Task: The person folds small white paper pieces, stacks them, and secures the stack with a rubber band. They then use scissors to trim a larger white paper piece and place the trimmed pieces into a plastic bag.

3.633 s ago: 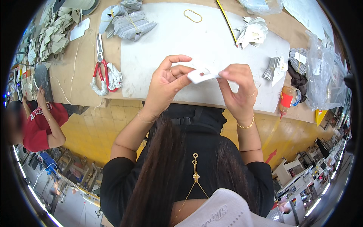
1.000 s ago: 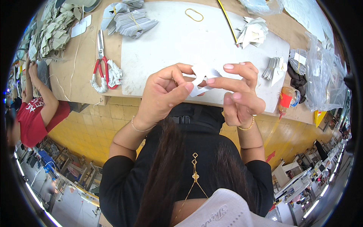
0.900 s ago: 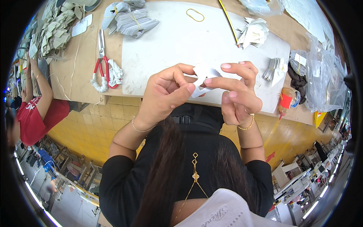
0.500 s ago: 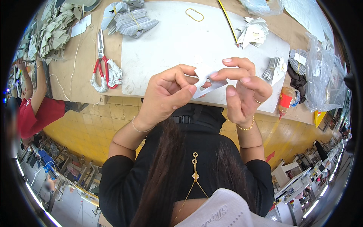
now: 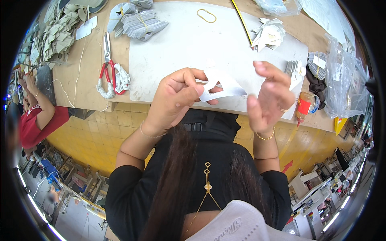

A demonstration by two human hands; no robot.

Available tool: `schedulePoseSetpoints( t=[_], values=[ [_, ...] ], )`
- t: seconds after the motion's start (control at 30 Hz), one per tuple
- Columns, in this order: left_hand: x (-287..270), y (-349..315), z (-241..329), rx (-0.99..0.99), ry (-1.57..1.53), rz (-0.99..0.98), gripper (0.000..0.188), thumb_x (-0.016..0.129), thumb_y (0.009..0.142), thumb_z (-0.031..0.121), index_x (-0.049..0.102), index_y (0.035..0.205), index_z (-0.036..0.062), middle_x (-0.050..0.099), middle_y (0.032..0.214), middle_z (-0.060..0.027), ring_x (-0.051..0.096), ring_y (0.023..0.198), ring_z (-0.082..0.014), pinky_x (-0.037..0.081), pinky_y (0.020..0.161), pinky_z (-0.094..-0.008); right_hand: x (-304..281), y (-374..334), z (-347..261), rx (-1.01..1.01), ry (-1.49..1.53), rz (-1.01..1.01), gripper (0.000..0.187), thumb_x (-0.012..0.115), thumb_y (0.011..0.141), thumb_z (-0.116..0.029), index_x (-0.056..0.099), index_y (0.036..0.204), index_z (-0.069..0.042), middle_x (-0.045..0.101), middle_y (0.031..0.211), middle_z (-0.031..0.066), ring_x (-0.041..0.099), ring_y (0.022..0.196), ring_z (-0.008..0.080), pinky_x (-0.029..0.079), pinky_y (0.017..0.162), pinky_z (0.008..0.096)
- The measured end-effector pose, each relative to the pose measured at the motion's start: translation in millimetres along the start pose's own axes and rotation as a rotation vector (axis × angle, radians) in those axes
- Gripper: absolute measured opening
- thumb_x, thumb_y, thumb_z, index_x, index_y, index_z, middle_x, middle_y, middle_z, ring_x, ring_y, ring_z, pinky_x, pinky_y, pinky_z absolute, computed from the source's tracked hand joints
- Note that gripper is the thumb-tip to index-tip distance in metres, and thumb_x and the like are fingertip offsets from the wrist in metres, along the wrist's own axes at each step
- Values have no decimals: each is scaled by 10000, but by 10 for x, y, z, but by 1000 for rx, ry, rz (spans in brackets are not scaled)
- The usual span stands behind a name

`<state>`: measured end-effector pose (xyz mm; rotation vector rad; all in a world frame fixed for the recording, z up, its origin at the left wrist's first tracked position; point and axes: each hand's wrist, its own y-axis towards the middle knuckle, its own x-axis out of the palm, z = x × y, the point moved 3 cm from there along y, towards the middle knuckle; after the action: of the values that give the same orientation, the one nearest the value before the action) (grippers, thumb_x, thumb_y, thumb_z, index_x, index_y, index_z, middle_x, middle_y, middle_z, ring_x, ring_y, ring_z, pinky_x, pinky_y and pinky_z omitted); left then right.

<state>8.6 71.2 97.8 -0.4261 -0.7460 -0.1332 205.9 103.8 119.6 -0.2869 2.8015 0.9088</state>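
White, smooth, flat piece (image 5: 230,85) with a cut-out hole, pinched between thumb and fingers of the left hand (image 5: 177,95), pointed end near the blurry right hand (image 5: 271,95), whose fingers spread loose, shiny metal scissors (image 5: 107,56) with red handles, left of the left fingers

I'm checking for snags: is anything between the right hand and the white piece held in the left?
Nothing visible stands between the right hand and the white piece in the left hand. The right thumb lies close to the piece's right corner, though blur hides whether they touch; the pale sheet shows behind.
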Motion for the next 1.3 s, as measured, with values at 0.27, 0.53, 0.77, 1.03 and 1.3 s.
schedulePoseSetpoints(
  t=[0.27,0.53,0.77,1.03,1.3],
  values=[
    [-6,24,-35,-38,-81,0,101,570,950,81,544,858,48,556,1131,-83,646,1083,-307,598,827,-451,15,-118,-7,-188,-532,-105,356,874,663,-154,656,944,-171,620,1055,-1,597,985,235,452,752,375],
    [-387,99,-34,278,431,218,155,623,963,159,609,921,11,603,1048,-101,626,965,-222,505,811,-333,20,-301,572,945,131,29,135,727,904,-129,665,913,-9,699,792,32,655,709,82,503,612,210],
    [-606,256,-410,522,1362,252,368,832,747,200,697,1062,67,611,1118,-93,566,1045,-253,449,906,-365,209,-480,896,1223,165,-125,175,715,918,-172,653,944,-10,697,754,43,682,677,87,490,552,191],
    [-602,381,-519,689,1513,209,368,844,700,243,722,1011,88,605,1165,-66,514,1123,-278,409,955,-405,272,-430,930,1226,62,-236,184,708,925,-195,651,919,-20,685,748,27,657,660,76,479,550,191],
    [-615,400,-556,614,1567,245,365,843,695,258,743,1014,111,612,1149,-29,515,1098,-224,348,927,-377,276,-384,891,1097,-181,-315,209,715,913,-199,669,879,1,658,695,18,624,607,63,500,572,194]
  ],
)
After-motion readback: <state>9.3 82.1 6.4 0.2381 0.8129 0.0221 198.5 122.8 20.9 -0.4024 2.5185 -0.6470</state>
